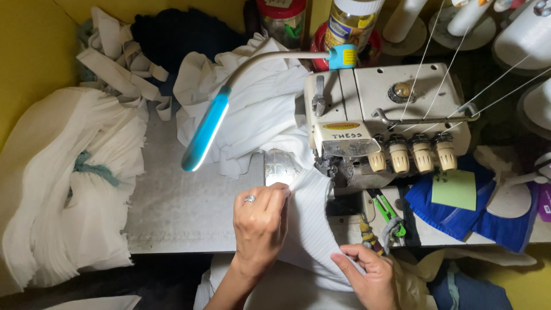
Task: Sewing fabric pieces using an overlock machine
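White ribbed fabric (310,224) lies on the grey counter (183,212) in front of the overlock sewing machine (384,123), its long axis running from about 6 o'clock, near the person's body, up toward 12 o'clock, where its top edge meets the machine's presser foot area (330,167). The left hand (261,224), with a ring on one finger, is closed on the fabric's left edge, fingertips pinching it just at 7 o'clock from the foot; this is the hand nearer the needle end. The right hand (367,272) sits at 5 o'clock from the fabric's middle, fingers pressed flat and partly curled on the lower right part of the cloth, well back from the machine. So the piece stretches between the two hands, left leading at the top, right trailing at the bottom. A blue-and-white gooseneck lamp (206,129) arcs over the counter at 10 o'clock from the left hand. A big stack of folded white cloth (69,189) sits at 9 o'clock, and green-handled snips (387,209) lie just at 3 o'clock from the fabric, beside blue cloth pieces (453,215).
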